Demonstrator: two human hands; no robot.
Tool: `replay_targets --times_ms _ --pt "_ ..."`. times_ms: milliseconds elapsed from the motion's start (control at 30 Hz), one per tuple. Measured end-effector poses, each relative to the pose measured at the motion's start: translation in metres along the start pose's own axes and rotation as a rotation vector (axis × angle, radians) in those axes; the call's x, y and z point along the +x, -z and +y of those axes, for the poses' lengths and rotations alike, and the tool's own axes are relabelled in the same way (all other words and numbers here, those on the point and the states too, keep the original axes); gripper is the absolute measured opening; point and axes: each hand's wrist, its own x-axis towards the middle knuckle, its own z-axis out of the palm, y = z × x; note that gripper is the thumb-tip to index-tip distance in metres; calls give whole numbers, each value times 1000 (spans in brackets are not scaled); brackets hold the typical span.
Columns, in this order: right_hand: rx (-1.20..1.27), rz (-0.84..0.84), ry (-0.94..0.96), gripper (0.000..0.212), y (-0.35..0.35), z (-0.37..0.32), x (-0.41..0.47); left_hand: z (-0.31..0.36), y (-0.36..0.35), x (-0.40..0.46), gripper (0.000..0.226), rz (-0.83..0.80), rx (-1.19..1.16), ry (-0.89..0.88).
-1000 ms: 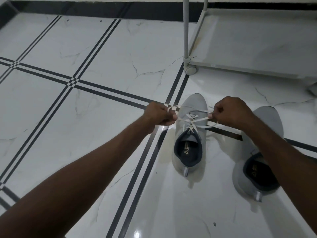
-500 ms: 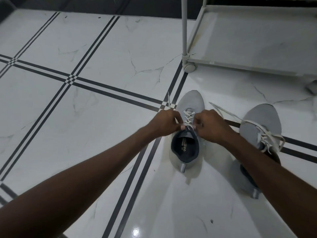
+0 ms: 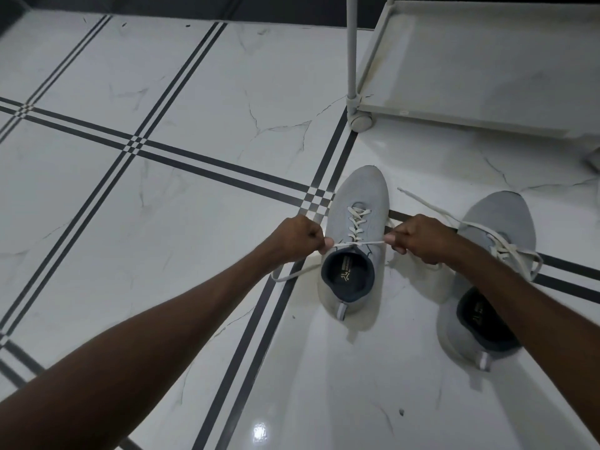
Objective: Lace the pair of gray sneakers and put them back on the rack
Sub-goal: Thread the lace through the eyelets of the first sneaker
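Two gray sneakers stand on the tiled floor, toes pointing away from me. The left sneaker [image 3: 360, 196] has its white lace [image 3: 357, 222] crossed up through its eyelets. My left hand [image 3: 297, 237] and my right hand [image 3: 418, 238] are each closed on one end of that lace, which stretches taut across the shoe's collar between them. A loose tail hangs below my left hand. The right sneaker [image 3: 500, 216] sits under my right forearm, its lace [image 3: 506, 248] lying loose over it and trailing across the floor.
A white rack [image 3: 470, 118] on a caster wheel [image 3: 360, 120] stands on the floor just beyond the sneakers, its bottom shelf bare, with an upright post [image 3: 352, 47] at its left corner. Glossy white marble tiles with dark stripes stretch to the left.
Half a second ago both hands were together over the left sneaker's tongue. They have pulled apart sideways, drawing the lace tight across the collar.
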Motion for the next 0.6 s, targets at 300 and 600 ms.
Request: replay_targets --times_ms 300,600 --pt "-47 44 1 46 7 3 1 -26 13 -7 29 -134 -294 90" --pt "852 -37 -33 28 17 -35 -3 -10 50 2 24 -315 -1001 11"
